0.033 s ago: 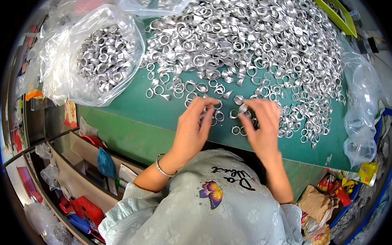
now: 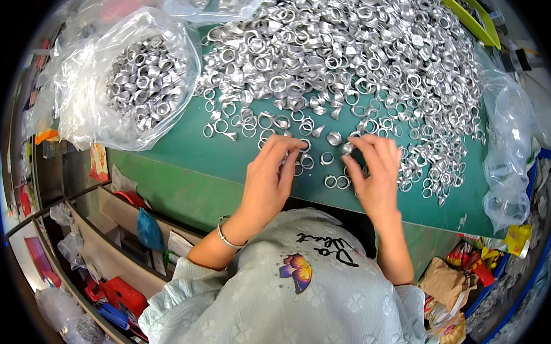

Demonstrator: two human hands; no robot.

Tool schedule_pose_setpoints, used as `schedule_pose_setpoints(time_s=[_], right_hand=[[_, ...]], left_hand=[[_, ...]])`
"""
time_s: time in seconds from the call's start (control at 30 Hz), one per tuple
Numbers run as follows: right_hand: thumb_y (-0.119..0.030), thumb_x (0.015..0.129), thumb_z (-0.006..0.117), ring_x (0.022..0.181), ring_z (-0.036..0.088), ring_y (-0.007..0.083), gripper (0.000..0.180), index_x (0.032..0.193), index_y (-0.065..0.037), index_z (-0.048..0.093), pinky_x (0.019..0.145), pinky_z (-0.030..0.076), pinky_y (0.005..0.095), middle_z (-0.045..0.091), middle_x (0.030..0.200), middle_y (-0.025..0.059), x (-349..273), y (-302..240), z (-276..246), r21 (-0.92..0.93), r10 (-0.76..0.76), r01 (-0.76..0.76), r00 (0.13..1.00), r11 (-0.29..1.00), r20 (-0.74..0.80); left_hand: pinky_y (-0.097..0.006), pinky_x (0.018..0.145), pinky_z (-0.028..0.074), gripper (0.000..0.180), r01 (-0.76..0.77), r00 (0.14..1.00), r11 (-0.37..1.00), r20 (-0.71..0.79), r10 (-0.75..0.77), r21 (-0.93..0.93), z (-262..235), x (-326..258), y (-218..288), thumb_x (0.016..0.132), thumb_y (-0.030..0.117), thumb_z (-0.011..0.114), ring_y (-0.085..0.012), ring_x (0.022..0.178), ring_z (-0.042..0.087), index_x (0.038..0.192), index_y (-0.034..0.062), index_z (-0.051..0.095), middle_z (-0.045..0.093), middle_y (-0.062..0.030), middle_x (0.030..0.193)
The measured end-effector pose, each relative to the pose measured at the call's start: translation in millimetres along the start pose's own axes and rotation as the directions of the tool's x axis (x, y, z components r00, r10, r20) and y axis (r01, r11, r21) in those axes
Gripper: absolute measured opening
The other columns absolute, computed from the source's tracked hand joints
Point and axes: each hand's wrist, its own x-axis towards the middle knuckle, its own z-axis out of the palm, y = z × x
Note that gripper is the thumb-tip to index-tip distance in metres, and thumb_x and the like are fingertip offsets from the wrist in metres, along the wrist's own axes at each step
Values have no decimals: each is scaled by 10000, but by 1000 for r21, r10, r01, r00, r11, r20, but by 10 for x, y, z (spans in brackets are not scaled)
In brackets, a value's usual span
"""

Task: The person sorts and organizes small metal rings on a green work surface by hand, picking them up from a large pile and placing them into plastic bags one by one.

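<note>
Silver metal rings cover much of the green table point(image 2: 184, 169), in a large heap point(image 2: 326, 49) at the far side. My left hand point(image 2: 268, 172) is curled at the near edge of the loose rings, its fingertips and thumb closing at a ring point(image 2: 305, 145); its palm side is partly hidden. Between the thumb and fingers of my right hand point(image 2: 377, 168) is a ring with a broad face point(image 2: 348, 148). A domed ring point(image 2: 334, 138), a single ring point(image 2: 326, 158) and a side-by-side pair point(image 2: 336, 182) lie between my hands.
A clear plastic bag point(image 2: 190, 84) with many rings inside stands at the far left. Crumpled clear plastic point(image 2: 505, 158) lies along the right edge, below a yellow-green tray point(image 2: 473, 16). Open compartments point(image 2: 132, 237) are at the left, and packets point(image 2: 461, 281) sit low at the right.
My right hand has shifted slightly right with the ring in its fingers, away from the domed ring, which stays on the table. My left hand has barely moved.
</note>
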Motion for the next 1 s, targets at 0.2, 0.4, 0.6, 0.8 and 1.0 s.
schedule_pose_setpoints(time_s=[0.2, 0.4, 0.6, 0.8, 1.0], right_hand=[[-112, 695, 725, 1023, 503, 275, 367, 1043, -59, 625, 870, 352, 375, 566, 1077, 76, -209, 173, -388, -97, 39, -38, 999, 995, 7], [-134, 705, 714, 1196, 433, 287, 227, 914, -91, 636, 982, 256, 458, 539, 1170, 63, -457, 193, -276, -154, 47, -35, 996, 987, 78], [-142, 710, 713, 1110, 483, 279, 165, 857, -109, 647, 944, 265, 436, 564, 1083, 61, -494, 464, -314, -353, 47, -107, 983, 930, -176], [-197, 701, 733, 1017, 464, 237, 249, 901, -85, 636, 883, 265, 410, 532, 1030, 44, -398, 26, -107, -230, 108, -110, 994, 967, -22], [-111, 684, 724, 952, 510, 213, 210, 865, -78, 622, 870, 278, 407, 579, 947, 14, -367, 158, -96, -167, 11, -27, 996, 986, -91]], left_hand=[[-298, 579, 467, 318, -165, 966, 958, 233, 110, 236, 146, -120, 22, 779, -120, 514, -227, 658, 567, 1001, 75, 633, 532, -83, 1014], [-371, 555, 492, 294, -328, 896, 905, 393, 207, 272, 377, -204, 0, 766, 34, 639, -252, 713, 603, 1052, 86, 594, 505, -74, 1008], [-382, 532, 481, 249, -296, 922, 882, 351, 164, 366, 384, -148, -15, 778, 3, 616, -271, 671, 598, 1016, 69, 583, 497, -82, 1037], [-416, 566, 483, 320, -183, 940, 937, 331, 77, 299, 416, -98, 52, 750, -53, 563, -313, 762, 594, 1050, 59, 558, 481, -100, 1033], [-266, 613, 437, 257, 27, 960, 993, 278, 7, -118, 506, -60, 76, 775, -29, 646, -157, 670, 535, 1020, 41, 613, 548, -57, 857]])
